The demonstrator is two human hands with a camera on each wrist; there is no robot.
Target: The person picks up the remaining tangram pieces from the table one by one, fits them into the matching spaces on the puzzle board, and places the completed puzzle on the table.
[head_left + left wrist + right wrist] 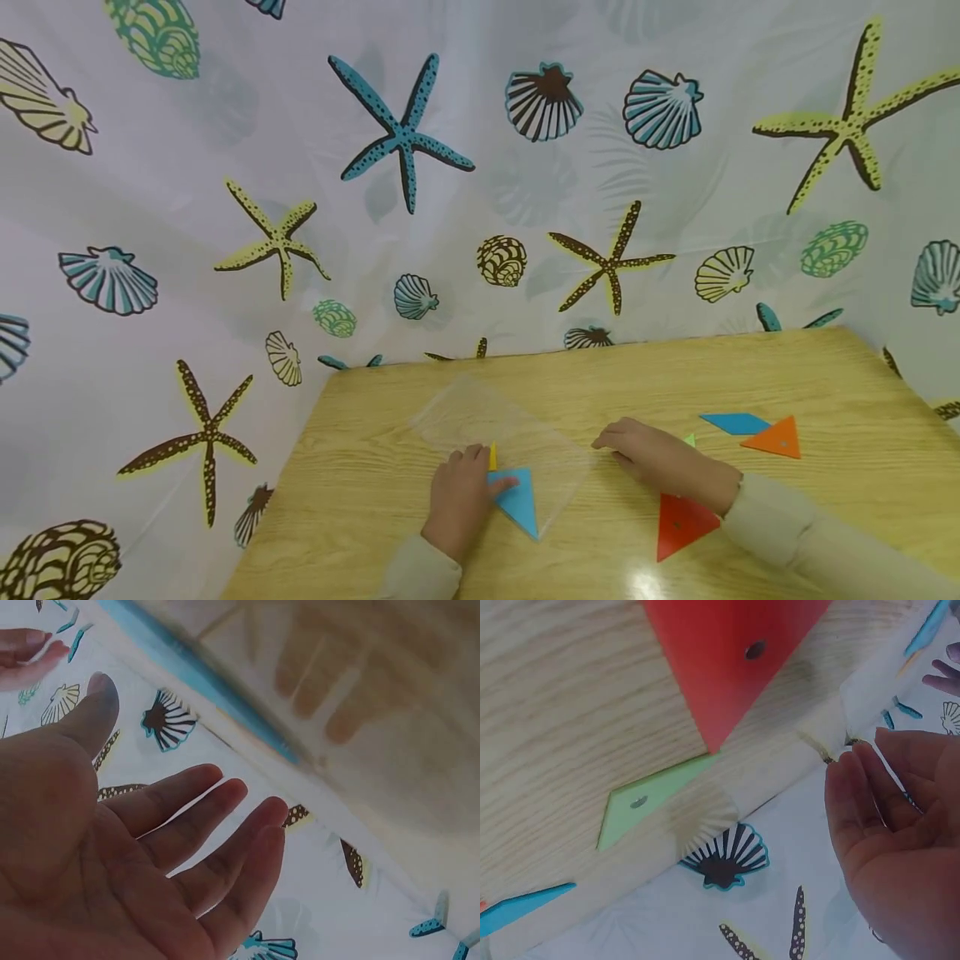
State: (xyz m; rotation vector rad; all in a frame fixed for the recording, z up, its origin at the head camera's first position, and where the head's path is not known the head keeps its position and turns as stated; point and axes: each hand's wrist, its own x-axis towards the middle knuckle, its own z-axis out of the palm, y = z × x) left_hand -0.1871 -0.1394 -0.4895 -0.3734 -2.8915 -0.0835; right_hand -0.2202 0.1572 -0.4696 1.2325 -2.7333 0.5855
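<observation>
A clear, flat square sheet (480, 408) lies on the wooden table, turned cornerwise. On its near side is a light blue triangle (525, 512), with a small yellow piece (492, 457) just behind it. My left hand (459, 496) is at the sheet's left near edge, its thumb overlapping the blue triangle in the head view. Loosely spread fingers (202, 862) with nothing gripped show in the left wrist view. My right hand (652, 457) reaches to the sheet's right corner, its fingers (866, 795) close together and gently bent, holding nothing.
Below my right forearm lies a red triangle (682, 525) with a small hole. A green piece (649, 796) sits close by, partly hidden in the head view. Farther right are a blue parallelogram (735, 423) and an orange triangle (780, 439). A shell-patterned cloth (465, 275) hangs behind the table.
</observation>
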